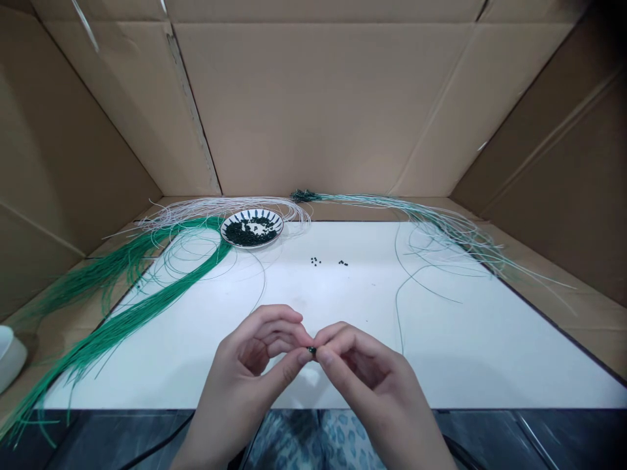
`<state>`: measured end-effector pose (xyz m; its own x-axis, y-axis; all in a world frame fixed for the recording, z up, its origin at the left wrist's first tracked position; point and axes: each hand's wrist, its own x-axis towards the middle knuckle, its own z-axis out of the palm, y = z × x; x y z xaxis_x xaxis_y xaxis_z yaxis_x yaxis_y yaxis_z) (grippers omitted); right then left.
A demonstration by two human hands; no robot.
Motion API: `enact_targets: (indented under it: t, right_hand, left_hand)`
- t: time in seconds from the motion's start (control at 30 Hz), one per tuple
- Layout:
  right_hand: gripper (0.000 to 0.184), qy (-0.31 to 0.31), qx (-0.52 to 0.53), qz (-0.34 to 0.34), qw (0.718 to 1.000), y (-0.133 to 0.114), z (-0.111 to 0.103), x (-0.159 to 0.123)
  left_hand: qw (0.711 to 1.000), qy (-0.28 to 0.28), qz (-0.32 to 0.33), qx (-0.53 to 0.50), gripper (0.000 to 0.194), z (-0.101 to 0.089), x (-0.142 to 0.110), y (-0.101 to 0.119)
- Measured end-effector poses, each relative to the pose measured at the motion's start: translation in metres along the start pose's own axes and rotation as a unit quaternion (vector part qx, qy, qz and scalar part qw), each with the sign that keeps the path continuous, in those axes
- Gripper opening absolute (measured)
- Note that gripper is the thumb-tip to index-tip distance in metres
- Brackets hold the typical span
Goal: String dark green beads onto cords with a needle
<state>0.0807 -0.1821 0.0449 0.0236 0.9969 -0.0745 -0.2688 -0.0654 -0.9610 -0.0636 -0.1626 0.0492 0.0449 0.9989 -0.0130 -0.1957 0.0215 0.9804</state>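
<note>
Fingertips of my left hand and my right hand meet over the front part of the white board. Between them both hands pinch a tiny dark green bead, mostly covered by the fingers. Whether a thread passes through it, I cannot tell. Two small groups of loose dark beads lie on the board beyond the hands. Farther back on the left, a striped-rim plate holds many more dark beads.
Green cord bundles spread across the left side. White strands lie behind the plate. At the back right is a bundle of pale green strands with a dark beaded end. Cardboard walls enclose the white board. A white bowl stands far left.
</note>
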Motion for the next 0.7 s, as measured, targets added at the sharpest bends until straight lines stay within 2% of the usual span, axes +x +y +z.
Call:
enact_targets:
  t: [0.1,0.3,0.5,0.7]
  right_hand:
    - [0.022,-0.015,-0.008,0.007,1.0,-0.002,-0.004,0.001]
    - [0.019,-0.018,-0.045,0.024,0.999,-0.006,-0.01,0.003]
    - [0.022,-0.052,-0.105,0.045,0.992,-0.012,-0.014,0.003]
    - [0.023,-0.073,-0.12,0.05,0.989,-0.015,-0.017,0.005]
  left_hand:
    - [1.0,-0.022,0.003,0.001,0.02,-0.003,0.0,-0.001]
    - [0.998,-0.014,0.055,0.028,0.019,0.001,-0.003,-0.004]
    - [0.994,-0.071,0.081,0.028,0.028,-0.003,-0.002,-0.007]
    - [0.99,-0.087,0.095,0.059,0.032,-0.007,0.0,-0.008]
